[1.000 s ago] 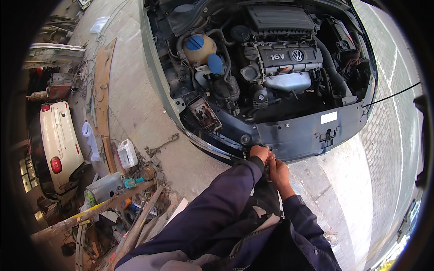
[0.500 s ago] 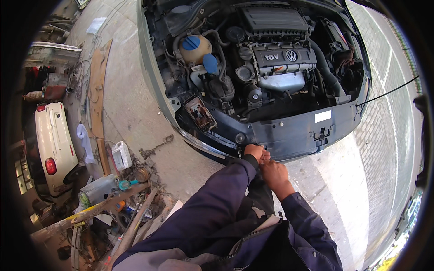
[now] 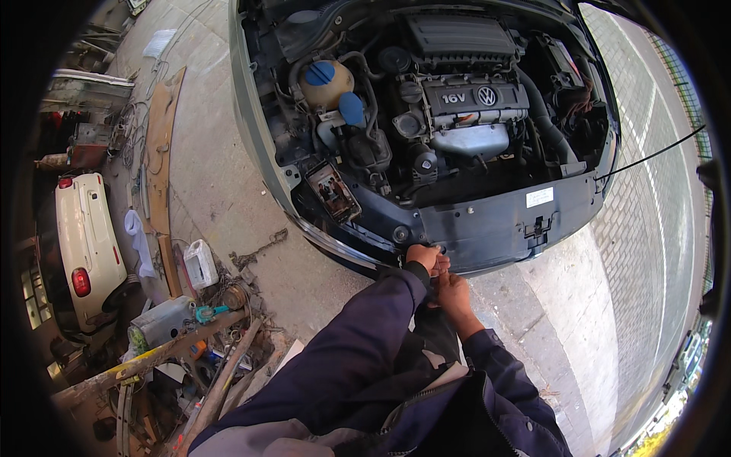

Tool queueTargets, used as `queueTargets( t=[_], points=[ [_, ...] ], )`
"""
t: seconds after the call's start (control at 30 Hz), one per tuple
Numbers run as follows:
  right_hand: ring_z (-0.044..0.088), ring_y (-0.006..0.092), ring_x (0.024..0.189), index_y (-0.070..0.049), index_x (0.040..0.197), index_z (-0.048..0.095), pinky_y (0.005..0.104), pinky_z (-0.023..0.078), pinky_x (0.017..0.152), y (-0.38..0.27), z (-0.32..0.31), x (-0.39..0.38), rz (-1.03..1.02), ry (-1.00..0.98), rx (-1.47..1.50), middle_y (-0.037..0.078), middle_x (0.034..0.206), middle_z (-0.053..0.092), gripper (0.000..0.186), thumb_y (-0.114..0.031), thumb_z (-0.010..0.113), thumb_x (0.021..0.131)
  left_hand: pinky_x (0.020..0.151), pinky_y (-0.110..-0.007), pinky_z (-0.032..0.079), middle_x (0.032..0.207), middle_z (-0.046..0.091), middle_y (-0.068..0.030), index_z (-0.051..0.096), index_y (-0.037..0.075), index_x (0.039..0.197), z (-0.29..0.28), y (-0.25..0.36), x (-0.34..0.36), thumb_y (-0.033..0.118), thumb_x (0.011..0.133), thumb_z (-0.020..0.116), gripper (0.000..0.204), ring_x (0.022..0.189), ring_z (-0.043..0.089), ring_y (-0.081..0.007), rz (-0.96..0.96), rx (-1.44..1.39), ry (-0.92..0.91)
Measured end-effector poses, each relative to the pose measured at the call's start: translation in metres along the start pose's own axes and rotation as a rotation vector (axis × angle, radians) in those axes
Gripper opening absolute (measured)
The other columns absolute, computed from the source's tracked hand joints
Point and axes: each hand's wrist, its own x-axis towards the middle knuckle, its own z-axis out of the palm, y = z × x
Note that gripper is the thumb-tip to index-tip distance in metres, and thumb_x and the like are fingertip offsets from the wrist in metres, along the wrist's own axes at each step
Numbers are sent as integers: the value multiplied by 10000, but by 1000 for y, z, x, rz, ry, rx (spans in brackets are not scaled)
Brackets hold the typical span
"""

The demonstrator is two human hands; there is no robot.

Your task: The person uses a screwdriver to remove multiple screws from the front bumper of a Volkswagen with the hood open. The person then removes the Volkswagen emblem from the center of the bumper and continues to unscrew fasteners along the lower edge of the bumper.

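At the front edge of a car's open engine bay, my two hands are close together over the black front panel (image 3: 487,236). My left hand (image 3: 428,259) is closed, its fingers bent in near the panel's lower edge. Just to its right and nearer to me, my right hand (image 3: 454,295) is closed too, thumb and fingers pinched together close to the left fingertips. What either hand holds is too small or hidden to make out. A phone (image 3: 333,192) with a lit screen lies on the bay's left front corner, beyond my left hand.
Behind the panel sits the engine (image 3: 476,103), with a blue-capped coolant tank (image 3: 326,85) to its left. A black rod (image 3: 651,156) sticks out at the right. Left on the ground are a white canister (image 3: 201,264), scrap and tools, a long board (image 3: 162,145) and a cream car (image 3: 87,251).
My right hand has shifted slightly left and its fingers have turned upward into a pinch beside the left hand. The left hand stays at the panel edge. The view has shifted slightly.
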Motion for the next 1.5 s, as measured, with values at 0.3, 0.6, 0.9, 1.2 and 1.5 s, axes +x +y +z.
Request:
queueTargets(
  t=[0.3,0.6,0.9,1.2,1.5],
  points=[
    [559,145,548,-11,923,636,315,557,463,-11,-19,5,137,-22,322,30,708,565,385,-341,506,1073,777,-427,614,974,733,-155,627,2,1049,-6,-17,-2,309,1080,534,322,919,740,-284,86,-57,-119],
    [578,155,541,5,911,645,306,546,451,-28,-7,3,37,12,171,42,697,565,403,-343,515,1065,917,-413,561,1028,703,-127,633,12,1090,0,-25,-3,320,1111,437,366,973,686,-271,26,-350,-162],
    [574,129,556,-46,882,601,346,573,472,-16,-7,11,276,-90,832,14,702,579,356,-337,509,1065,673,-414,574,860,669,-119,607,17,958,13,-21,7,280,1073,499,306,746,658,-255,61,-294,3],
    [732,355,800,20,957,606,428,584,619,-31,-42,-5,-581,321,-895,168,875,703,510,-485,671,950,674,-441,562,808,645,-77,598,34,930,15,-10,5,217,1068,517,244,710,636,-241,-25,-333,11],
    [742,323,807,-80,872,660,441,604,657,-43,-49,0,-786,103,-1280,118,842,713,107,-170,613,906,686,-457,612,832,661,-91,586,23,986,13,-11,8,197,1069,520,204,723,674,-253,-23,-445,-6]
  ],
)
